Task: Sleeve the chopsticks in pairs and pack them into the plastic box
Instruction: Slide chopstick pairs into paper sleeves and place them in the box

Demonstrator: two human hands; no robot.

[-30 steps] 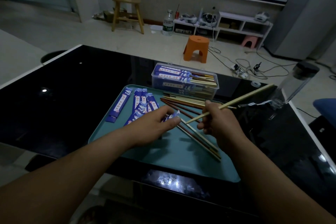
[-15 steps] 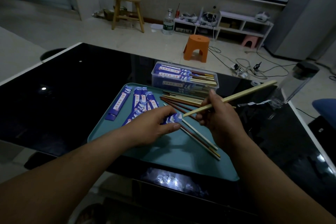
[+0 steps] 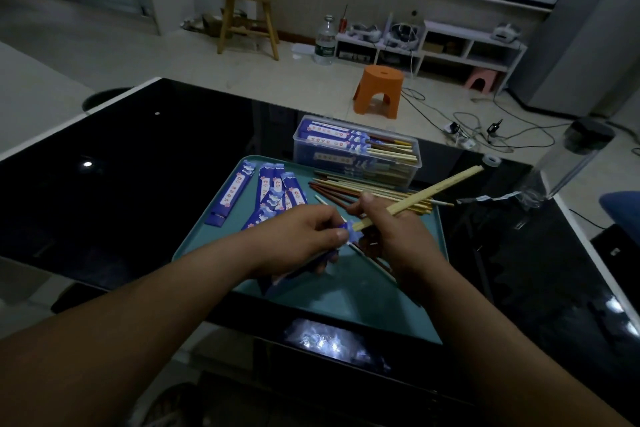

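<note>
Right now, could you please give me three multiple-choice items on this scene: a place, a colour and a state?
1. The loose blue sleeves lie: A on the tray's left part; B on a stool; C in a bottle.
2. The tray is: A red; B teal; C white.
3. The right hand: A lies flat; B holds pale chopsticks; C holds a bottle.
Answers: 1 A, they fan out left on the tray. 2 B, its bare surface is teal. 3 B, the chopstick tips meet the sleeve in the left hand.
</note>
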